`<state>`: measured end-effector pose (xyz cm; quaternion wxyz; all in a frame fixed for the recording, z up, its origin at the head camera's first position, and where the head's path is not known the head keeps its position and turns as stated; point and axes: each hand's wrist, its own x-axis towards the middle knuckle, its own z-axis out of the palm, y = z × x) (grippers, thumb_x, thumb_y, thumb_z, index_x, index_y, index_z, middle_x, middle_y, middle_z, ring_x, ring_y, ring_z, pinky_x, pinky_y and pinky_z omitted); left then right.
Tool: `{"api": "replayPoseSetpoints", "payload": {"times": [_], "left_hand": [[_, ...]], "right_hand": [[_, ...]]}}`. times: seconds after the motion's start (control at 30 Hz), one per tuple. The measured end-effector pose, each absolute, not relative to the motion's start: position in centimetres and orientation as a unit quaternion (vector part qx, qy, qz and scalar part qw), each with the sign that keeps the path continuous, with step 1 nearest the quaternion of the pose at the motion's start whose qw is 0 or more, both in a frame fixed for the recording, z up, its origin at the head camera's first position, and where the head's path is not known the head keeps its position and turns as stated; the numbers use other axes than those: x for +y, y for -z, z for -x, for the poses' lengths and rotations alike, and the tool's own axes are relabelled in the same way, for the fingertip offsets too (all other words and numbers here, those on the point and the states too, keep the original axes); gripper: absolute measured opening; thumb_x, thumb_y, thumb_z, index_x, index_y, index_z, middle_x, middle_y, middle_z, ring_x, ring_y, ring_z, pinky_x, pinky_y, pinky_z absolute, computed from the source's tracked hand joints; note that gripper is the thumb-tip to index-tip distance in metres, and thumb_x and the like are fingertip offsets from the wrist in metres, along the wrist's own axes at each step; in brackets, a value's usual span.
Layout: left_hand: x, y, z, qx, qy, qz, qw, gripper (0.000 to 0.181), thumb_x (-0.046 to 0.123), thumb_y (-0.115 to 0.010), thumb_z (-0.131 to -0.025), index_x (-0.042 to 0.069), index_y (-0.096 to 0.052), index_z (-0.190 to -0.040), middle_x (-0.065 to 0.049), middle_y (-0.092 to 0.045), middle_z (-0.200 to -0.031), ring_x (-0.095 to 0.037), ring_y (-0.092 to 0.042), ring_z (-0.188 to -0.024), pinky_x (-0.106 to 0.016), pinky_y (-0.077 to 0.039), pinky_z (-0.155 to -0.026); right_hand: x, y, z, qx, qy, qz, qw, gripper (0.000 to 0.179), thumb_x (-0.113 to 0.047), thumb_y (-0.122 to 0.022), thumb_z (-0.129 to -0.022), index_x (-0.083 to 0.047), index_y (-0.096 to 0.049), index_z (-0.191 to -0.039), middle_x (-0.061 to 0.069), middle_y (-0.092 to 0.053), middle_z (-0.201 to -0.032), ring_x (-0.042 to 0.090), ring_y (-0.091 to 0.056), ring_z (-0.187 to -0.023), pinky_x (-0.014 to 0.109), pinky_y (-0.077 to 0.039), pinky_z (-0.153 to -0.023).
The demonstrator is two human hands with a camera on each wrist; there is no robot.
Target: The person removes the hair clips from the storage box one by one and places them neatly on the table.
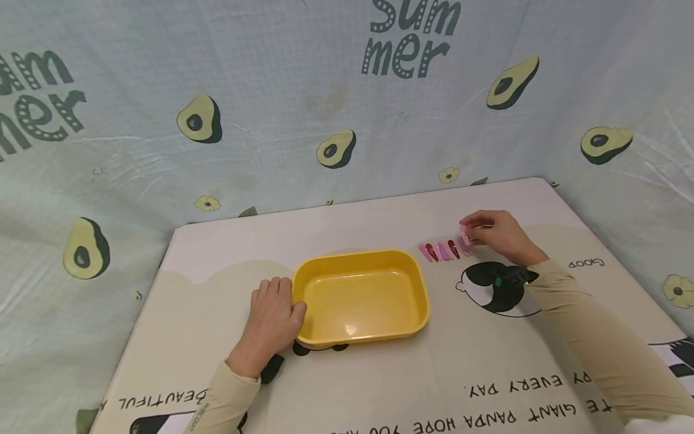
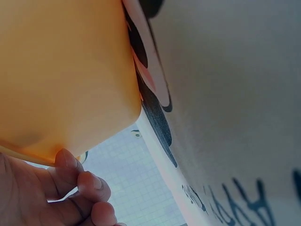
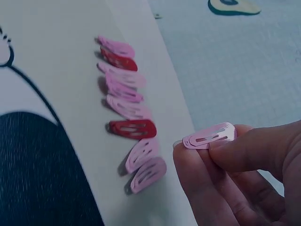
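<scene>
Between thumb and fingers, my right hand pinches a pink snap hair clip above the table, at the right end of a row of clips. That row holds several pink hair clips and red hair clips, laid side by side on the tabletop. My left hand grips the left side of a yellow plastic tray, thumb over its rim. In the left wrist view the fingertips meet the tray's rim from outside. Nothing lies inside the tray.
The table wears a cover printed with pandas and lettering. A pale curtain with avocado prints hangs behind the table's far edge and along both sides. A black wrist strap piece sits on the right sleeve.
</scene>
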<state>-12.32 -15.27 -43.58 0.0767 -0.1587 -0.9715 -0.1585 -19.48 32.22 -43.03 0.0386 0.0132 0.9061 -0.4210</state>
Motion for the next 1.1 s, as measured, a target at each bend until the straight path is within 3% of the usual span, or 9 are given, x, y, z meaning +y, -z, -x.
{"api": "replayPoseSetpoints", "payload": {"times": [0.23,0.5,0.8,1.1], "left_hand": [[-15.2,43.6,12.4,-0.97,0.162,0.16,0.081,0.015,0.016,-0.053,-0.09,0.001,-0.051,-0.092,-0.007,-0.04,-0.078,-0.024,-0.033,-0.078,-0.034,-0.023,-0.073],[-15.1,43.5,12.3,-0.971,0.158,0.161,0.082,0.014,0.016,-0.053,-0.09,0.001,-0.051,-0.092,-0.008,-0.04,-0.079,-0.024,-0.033,-0.078,-0.034,-0.023,-0.073],[-15.1,43.4,12.4,-0.971,0.157,0.16,0.079,0.014,0.015,-0.053,-0.09,0.001,-0.052,-0.093,-0.008,-0.041,-0.079,-0.025,-0.034,-0.078,-0.034,-0.024,-0.073],[-15.1,43.4,12.2,-0.971,0.16,0.159,0.074,0.014,0.015,-0.052,-0.091,0.001,-0.053,-0.094,-0.007,-0.043,-0.08,-0.024,-0.034,-0.078,-0.034,-0.024,-0.073]], "right_hand": [[33.2,43.2,19.3,0.912,0.408,-0.027,0.037,0.036,-0.017,-0.061,-0.102,-0.003,-0.063,-0.134,0.024,-0.063,-0.134,0.036,-0.062,-0.119,0.014,-0.055,-0.084],[33.7,43.4,19.2,0.927,0.372,-0.028,0.033,0.034,-0.016,-0.062,-0.099,-0.003,-0.065,-0.131,0.024,-0.065,-0.127,0.038,-0.06,-0.116,0.025,-0.048,-0.082],[34.0,43.9,18.9,0.932,0.361,-0.022,0.036,0.033,-0.015,-0.061,-0.1,-0.001,-0.066,-0.129,0.025,-0.068,-0.121,0.035,-0.061,-0.106,0.023,-0.049,-0.076],[34.0,44.0,19.3,0.937,0.344,-0.021,0.055,0.033,-0.017,-0.063,-0.099,-0.002,-0.068,-0.127,0.023,-0.069,-0.119,0.033,-0.06,-0.105,0.026,-0.047,-0.08]]}}
